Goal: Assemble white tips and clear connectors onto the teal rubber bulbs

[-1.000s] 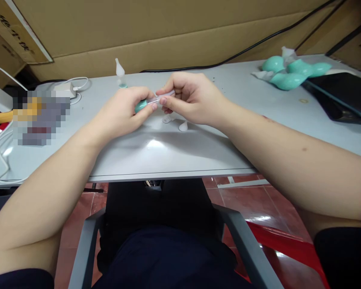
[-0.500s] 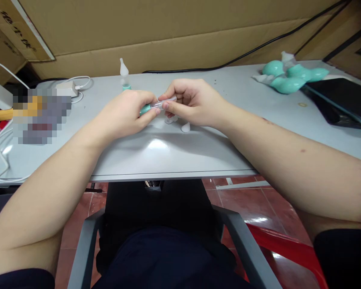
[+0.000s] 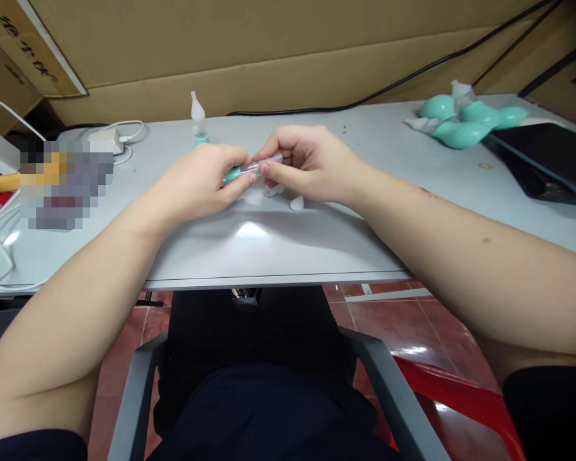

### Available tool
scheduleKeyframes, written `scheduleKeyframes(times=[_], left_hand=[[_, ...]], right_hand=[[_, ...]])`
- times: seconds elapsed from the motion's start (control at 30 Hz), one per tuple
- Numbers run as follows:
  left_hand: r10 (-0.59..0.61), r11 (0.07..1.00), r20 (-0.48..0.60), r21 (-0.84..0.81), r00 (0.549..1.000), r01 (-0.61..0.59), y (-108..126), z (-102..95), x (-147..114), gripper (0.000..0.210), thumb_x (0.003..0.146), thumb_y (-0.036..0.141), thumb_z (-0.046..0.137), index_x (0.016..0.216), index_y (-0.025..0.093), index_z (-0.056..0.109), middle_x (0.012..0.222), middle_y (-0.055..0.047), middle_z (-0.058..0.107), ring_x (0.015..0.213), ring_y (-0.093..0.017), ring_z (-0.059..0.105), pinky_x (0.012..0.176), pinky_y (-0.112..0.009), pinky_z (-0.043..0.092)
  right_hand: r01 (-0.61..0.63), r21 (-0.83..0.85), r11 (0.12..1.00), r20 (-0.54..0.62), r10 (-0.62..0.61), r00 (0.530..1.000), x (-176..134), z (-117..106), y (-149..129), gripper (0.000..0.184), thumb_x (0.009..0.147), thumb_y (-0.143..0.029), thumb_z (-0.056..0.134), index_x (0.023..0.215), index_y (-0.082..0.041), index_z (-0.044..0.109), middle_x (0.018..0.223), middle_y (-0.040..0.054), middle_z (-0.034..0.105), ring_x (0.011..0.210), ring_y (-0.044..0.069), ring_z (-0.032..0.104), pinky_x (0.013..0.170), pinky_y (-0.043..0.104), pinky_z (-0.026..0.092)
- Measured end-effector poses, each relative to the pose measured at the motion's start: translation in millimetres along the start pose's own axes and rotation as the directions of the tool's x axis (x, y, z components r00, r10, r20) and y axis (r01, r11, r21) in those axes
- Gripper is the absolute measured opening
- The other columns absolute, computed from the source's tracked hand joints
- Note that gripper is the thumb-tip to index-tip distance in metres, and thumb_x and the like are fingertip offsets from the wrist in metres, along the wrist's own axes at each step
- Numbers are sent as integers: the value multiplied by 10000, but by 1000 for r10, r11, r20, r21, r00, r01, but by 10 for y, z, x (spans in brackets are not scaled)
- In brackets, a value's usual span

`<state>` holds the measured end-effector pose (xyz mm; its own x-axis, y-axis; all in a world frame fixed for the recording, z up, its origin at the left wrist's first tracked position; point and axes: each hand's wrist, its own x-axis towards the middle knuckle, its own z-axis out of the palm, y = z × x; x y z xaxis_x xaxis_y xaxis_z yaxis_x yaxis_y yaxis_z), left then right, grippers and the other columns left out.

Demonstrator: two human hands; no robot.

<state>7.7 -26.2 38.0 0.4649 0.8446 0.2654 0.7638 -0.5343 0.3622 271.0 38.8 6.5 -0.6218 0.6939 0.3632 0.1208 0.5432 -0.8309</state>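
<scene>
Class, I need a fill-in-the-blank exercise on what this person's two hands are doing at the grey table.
1. The left hand pinches the ____-coloured bulb.
2. The right hand grips the ____ tube joined to it.
3. A pile of similar bulbs lies at the table's far ____ corner.

Missing words: teal; clear; right

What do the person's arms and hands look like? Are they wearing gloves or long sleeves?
No gloves and no long sleeves. The left hand and the right hand are bare, with no rings, watch or bracelet to be seen. Both forearms are uncovered all the way back. Only near the bottom corners of the picture does dark cloth show, which looks like the edges of short dark sleeves.
</scene>
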Motion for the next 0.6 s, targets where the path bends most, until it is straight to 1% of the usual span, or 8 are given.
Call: scheduleKeyframes(times=[0.13, 0.2, 0.3, 0.37, 0.47, 0.6], left_hand=[[7, 1000, -1, -1, 1000, -7, 1, -1, 0, 197, 1160, 369, 655, 1025, 258, 746, 875, -39, 727, 780, -232, 566, 768, -441, 404], [20, 1000, -3, 0, 1000, -20, -2, 2, -1, 197, 1153, 368, 657, 1005, 264, 733, 854, -35, 714, 768, -230, 555, 758, -439, 401], [29, 1000, 6, 4, 1000, -29, 1, 6, -4, 210, 1150, 388, 653, 994, 270, 729, 841, -35, 709, 760, -231, 550, 753, -439, 403], [24, 1000, 13, 2, 1000, -24, 10, 6, -7, 213, 1149, 397, 651, 1006, 269, 744, 843, -39, 716, 755, -234, 553, 750, -444, 406], [16, 1000, 26, 4, 1000, -16, 23, 4, -11, 220, 1152, 400, 669, 999, 268, 757, 807, -32, 692, 722, -232, 539, 728, -449, 394], [17, 1000, 46, 19, 999, -18, 27, 2, -13, 236, 1158, 408, 695, 977, 268, 752, 760, -17, 645, 696, -229, 525, 710, -446, 371]], right_hand=[[-3, 19, 1000, 0, 3, 1000, 3, 3, -5, 209, 1095, -234, 1068, 1057, -297, 872, 910, 25, 860, 778, 213, 780, 698, 335, 700], [-3, 2, 1000, 0, 3, 1000, 3, 0, -10, 216, 1086, -244, 1078, 1054, -297, 871, 896, 19, 848, 772, 217, 773, 671, 336, 686], [13, -54, 998, 1, -13, 1000, 1, -8, -15, 205, 1094, -305, 1073, 1043, -306, 874, 850, 14, 817, 755, 233, 749, 604, 351, 637], [22, -86, 996, 3, -22, 1000, 0, -16, -14, 205, 1096, -308, 1070, 1044, -307, 871, 840, 14, 810, 757, 240, 743, 597, 360, 616], [18, -119, 993, 14, -16, 1000, 0, -29, -12, 214, 1080, -232, 1064, 1051, -299, 862, 865, 6, 827, 767, 226, 749, 643, 354, 606], [31, -159, 987, 58, -22, 998, -8, -48, -31, 180, 1104, -140, 947, 1061, -284, 848, 882, -1, 843, 764, 194, 728, 666, 342, 570]])
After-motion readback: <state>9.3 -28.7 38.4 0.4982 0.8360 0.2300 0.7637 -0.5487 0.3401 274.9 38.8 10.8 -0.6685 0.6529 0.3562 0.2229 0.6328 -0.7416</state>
